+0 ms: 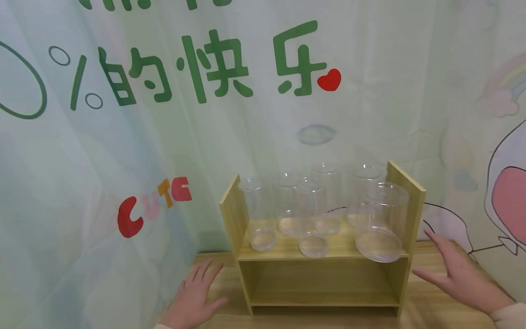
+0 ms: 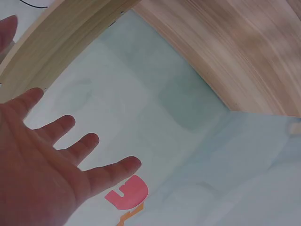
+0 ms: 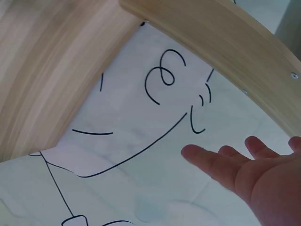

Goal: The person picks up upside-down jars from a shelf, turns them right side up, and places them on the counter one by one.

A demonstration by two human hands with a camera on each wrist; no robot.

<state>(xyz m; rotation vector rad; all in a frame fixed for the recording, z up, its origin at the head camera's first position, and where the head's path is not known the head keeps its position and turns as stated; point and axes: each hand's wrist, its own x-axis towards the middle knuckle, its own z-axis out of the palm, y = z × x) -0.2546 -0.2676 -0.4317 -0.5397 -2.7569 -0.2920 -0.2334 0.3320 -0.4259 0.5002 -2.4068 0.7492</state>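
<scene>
A small two-tier wooden shelf (image 1: 324,260) stands on the table between my two hands. Several clear cylindrical containers (image 1: 265,240) stand upright on its upper board, and the widest one (image 1: 380,246) is at the front right. My left hand (image 1: 193,297) is held beside the shelf's left side, fingers spread, holding nothing. On the opposite side, my right hand (image 1: 464,278) is near the right side panel (image 3: 211,56), its thumb apart from the fingers and its grasp bare. The left wrist view shows the left palm (image 2: 42,169) near the left side panel (image 2: 61,42).
Behind the shelf hangs a pale green printed curtain (image 1: 255,132) with green characters and a red heart. The wooden table top (image 1: 223,283) shows on both sides of the shelf. More curtain, printed with cartoon drawings, covers the right side.
</scene>
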